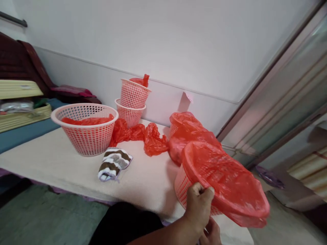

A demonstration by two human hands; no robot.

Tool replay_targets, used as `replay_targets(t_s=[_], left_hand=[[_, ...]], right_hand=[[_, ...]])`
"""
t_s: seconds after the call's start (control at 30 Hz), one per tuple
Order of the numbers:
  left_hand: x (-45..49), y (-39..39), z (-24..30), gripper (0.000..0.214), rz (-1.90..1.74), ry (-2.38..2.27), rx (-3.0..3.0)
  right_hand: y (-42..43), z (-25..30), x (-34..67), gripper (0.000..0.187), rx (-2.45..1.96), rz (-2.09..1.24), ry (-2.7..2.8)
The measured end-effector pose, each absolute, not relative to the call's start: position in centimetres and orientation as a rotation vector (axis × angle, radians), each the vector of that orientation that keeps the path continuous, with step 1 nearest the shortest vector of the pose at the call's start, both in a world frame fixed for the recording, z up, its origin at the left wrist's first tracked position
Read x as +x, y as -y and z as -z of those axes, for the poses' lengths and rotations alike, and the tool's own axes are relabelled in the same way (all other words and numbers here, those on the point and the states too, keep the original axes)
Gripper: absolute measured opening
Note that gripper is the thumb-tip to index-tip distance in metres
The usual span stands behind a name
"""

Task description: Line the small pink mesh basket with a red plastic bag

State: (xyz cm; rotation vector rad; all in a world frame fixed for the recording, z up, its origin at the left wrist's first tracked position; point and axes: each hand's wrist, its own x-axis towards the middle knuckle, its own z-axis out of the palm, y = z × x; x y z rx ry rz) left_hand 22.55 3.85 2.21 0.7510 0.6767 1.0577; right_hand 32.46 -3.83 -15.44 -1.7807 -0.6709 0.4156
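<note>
My left hand [198,204] is closed on the near rim of a pink perforated basket [182,190], pinching the red plastic bag [224,180] that lines it. The basket is tilted, mouth toward the right, at the near right corner of the cream-covered table [143,180]. My right hand [211,234] sits just below the left one, under the basket at the frame's bottom edge. Most of it is hidden, and its fingers do not show clearly.
A large pink basket [85,131] with a red liner stands at left. Two small stacked baskets [131,102] are by the wall. Loose red bags [153,139], another bagged basket [187,131] and a striped brown-white cloth [113,163] lie on the table. A glass door [286,102] is on the right.
</note>
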Motion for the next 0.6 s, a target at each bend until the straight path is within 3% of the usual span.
replay_targets(t_s=[0.1, 0.37, 0.6], left_hand=[[23.3, -4.8, -2.6, 0.027, -1.066, -0.682, 0.749], [24.2, -6.4, -3.1, 0.028, -1.061, -0.712, 0.749], [25.0, -7.2, -3.0, 0.032, -1.075, -0.709, 0.763]], right_hand=[[2.9, 15.2, 33.4, 0.064, -1.824, -0.478, 0.705], [0.5, 16.4, 34.1, 0.038, -2.02, -0.293, 0.861], [-0.7, 17.5, 35.5, 0.033, -2.187, -0.176, 0.988]])
